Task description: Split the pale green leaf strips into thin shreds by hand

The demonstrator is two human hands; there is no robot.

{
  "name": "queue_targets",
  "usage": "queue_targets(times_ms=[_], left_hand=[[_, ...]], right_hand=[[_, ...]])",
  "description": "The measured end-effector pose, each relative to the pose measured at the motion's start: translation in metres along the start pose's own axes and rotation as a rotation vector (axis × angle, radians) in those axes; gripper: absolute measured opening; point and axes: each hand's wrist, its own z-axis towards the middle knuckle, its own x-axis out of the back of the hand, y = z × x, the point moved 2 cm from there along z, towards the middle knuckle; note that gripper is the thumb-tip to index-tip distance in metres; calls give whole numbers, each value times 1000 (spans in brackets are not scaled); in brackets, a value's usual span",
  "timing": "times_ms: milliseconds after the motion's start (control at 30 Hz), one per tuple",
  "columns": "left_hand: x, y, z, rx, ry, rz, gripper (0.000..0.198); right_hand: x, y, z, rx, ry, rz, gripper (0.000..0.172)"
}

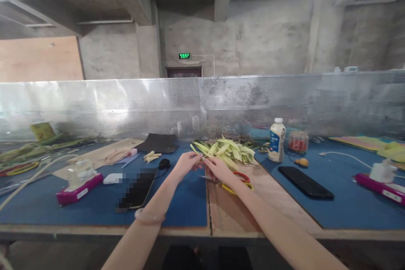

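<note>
My left hand point(189, 163) and my right hand point(217, 168) meet fingertip to fingertip over the table's middle, just in front of a heap of pale green leaf strips point(232, 150). Both have closed fingers around something small that is mostly hidden. Scissors with red and yellow handles point(243, 186) lie beneath my right hand and forearm, their blades pointing left. A small pile of pale pieces point(152, 156) rests to the left, beside a round black object point(164, 163) with a cord.
Phones lie at left point(139, 189) and right point(305, 182). A bottle point(276, 141) stands behind the right phone, near a clear container point(298, 141). Magenta power strips point(79, 190) sit at both sides. A perforated metal partition point(142, 107) runs along the back.
</note>
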Motion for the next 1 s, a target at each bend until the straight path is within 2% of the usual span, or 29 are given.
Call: queue_targets(times_ms=[233, 500, 733, 867, 1000], left_hand=[[2, -8, 4, 0, -30, -18, 41], [4, -8, 3, -43, -14, -28, 40], [6, -11, 5, -54, 34, 5, 24], [6, -14, 8, -65, 41, 23, 17], [5, -14, 9, -117, -11, 79, 16]], right_hand=[[8, -4, 0, 0, -22, 124, 33], [7, -13, -6, 18, -31, 103, 27], [9, -19, -10, 74, 34, 33, 24], [7, -20, -10, 233, 136, -41, 41], [1, -13, -6, 214, 111, -83, 41]])
